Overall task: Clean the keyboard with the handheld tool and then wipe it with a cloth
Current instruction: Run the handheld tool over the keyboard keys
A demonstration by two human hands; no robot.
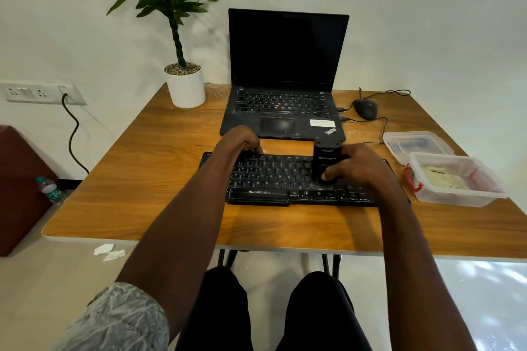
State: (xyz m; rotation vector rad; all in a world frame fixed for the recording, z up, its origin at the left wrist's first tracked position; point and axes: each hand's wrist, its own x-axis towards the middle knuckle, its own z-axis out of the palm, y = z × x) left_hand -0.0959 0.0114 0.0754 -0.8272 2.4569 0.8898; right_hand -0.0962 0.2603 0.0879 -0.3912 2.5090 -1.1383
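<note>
A black Zebronics keyboard point(273, 179) lies across the middle of the wooden table point(142, 179). My right hand point(356, 168) grips a black handheld tool point(328, 162), which stands upright with its lower end pressed on the keys right of centre. My left hand point(242, 141) rests on the keyboard's far left edge, fingers curled over it. A pale cloth point(442, 179) lies inside the clear plastic box point(456, 196) at the right.
An open black laptop point(285, 94) sits just behind the keyboard, a wired mouse point(365, 109) to its right. A potted plant point(185, 85) stands at the back left. A second lidded plastic container point(413, 144) lies behind the box.
</note>
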